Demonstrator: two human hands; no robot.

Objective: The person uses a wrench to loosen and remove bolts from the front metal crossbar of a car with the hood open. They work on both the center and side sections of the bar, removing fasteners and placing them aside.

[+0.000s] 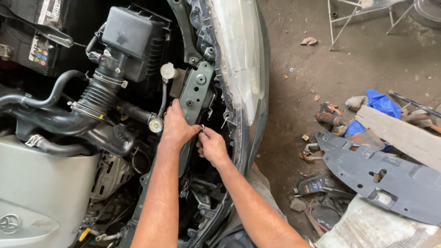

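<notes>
Both my hands reach into a car's open engine bay. My left hand [176, 126] rests against a green metal bracket [196, 89] of the front frame, fingers curled on its lower edge. My right hand [212, 144] sits just right of it, fingertips pinched on a small metal part [202, 127], perhaps a bolt or clip, between the two hands. The headlight [239, 55] and bumper edge run along the right of my hands.
A black air box [131, 39] with ribbed intake hose [97, 94], a battery [32, 36] and a silver engine cover [41, 193] fill the left. On the dirt floor at right lie a grey plastic panel [390, 174], a blue cloth [381, 103], tools and a small bottle [310, 184].
</notes>
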